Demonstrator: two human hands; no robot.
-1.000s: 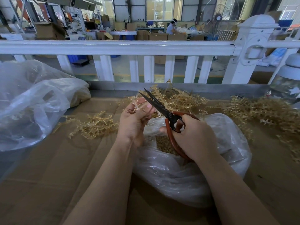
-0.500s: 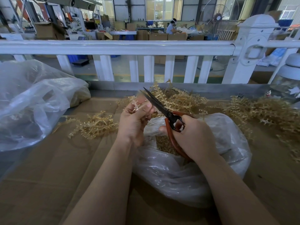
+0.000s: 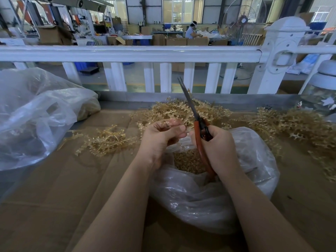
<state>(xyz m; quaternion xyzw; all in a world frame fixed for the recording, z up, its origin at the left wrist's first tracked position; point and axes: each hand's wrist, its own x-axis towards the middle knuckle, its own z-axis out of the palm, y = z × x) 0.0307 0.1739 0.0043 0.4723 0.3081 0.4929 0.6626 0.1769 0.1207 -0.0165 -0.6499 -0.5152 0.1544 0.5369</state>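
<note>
The left hand [image 3: 161,137] is curled, thumb and fingertips pinching a short golden sprig [image 3: 172,122]. It holds the sprig directly over the mouth of the clear plastic bag [image 3: 209,202], most likely so that trimmed bits drop straight onto the cut pieces [image 3: 187,160] already lying inside. The right hand [image 3: 220,150] is wrapped around the orange handles of the scissors [image 3: 192,110]. Their blades are nearly together and point up and away, just beside the sprig but not across it, which I read as a pause between snips.

The bag sits between the forearms against the person's side of the cardboard-covered bench [image 3: 54,188], so both wrists can work over it. Uncut stock lies just behind the hands in the heap of golden branches [image 3: 214,111]. A smaller clump [image 3: 105,140] lies to the left and a wide spread [image 3: 294,124] to the right.

Room is tight at the back, where the grey bench edge [image 3: 127,97] and the white railing [image 3: 127,53] stand close behind the blade tips. A large crumpled bag [image 3: 32,115] fills the left side and a glass jar [image 3: 325,88] stands at the far right. The freest bare cardboard is at the near left.
</note>
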